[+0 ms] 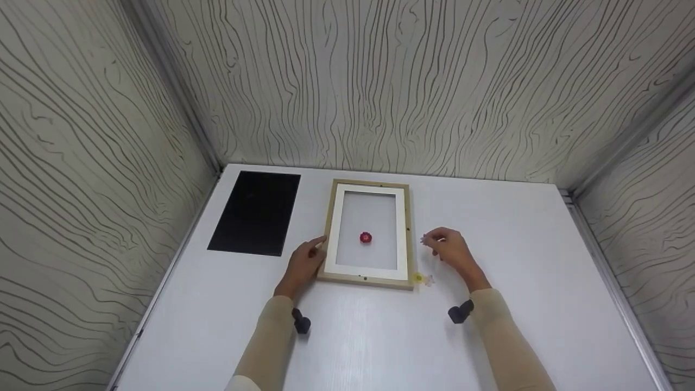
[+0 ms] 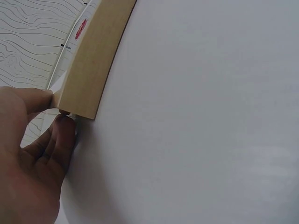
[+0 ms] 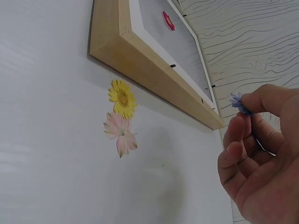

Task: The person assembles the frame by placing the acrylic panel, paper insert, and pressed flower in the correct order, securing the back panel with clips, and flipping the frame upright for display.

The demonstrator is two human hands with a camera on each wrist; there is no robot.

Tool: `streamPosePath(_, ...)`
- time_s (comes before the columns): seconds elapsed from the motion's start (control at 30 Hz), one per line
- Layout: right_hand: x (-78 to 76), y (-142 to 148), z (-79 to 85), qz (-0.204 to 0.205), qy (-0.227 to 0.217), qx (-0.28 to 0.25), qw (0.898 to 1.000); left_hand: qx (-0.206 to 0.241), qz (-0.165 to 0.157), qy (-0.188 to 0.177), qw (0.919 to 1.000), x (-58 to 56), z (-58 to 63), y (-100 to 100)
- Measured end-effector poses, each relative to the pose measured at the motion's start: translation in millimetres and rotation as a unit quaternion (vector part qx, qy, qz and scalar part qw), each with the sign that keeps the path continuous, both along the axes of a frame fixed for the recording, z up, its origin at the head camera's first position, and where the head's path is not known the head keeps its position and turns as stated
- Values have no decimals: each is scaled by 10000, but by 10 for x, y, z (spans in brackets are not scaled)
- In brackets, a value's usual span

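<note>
A wooden picture frame [image 1: 329, 217] with a white mat lies on the table, and a red flower [image 1: 366, 238] sits inside its mat opening. At the frame's left side, my left hand [image 1: 305, 263] grips the edge, thumb and fingers around the wood in the left wrist view. My right hand [image 1: 452, 251] is held just off the frame's right side. Between thumb and fingertip it pinches a small blue flower [image 3: 238, 103], partly covered by the thumb. Below, a yellow flower [image 3: 122, 99] and a pale pink flower [image 3: 120, 132] lie beside the frame's near right corner, touching each other.
A flat black rectangular panel [image 1: 255, 213] lies on the white table [image 1: 369, 336] to the left of the frame. Walls with a wood-grain line pattern [image 1: 369, 87] stand behind the table and on both sides.
</note>
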State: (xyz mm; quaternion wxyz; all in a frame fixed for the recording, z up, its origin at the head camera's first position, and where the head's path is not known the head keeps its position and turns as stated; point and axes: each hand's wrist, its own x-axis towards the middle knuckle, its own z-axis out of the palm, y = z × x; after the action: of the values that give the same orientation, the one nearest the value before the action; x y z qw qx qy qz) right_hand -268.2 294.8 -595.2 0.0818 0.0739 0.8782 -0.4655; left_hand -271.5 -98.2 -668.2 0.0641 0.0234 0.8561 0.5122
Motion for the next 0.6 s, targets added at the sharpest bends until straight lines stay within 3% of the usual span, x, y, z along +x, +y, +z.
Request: streamPosePath(0.6, -106, -291, 6, 327, 161, -280, 9989, 3, -39, 104, 9999, 6, 28, 2)
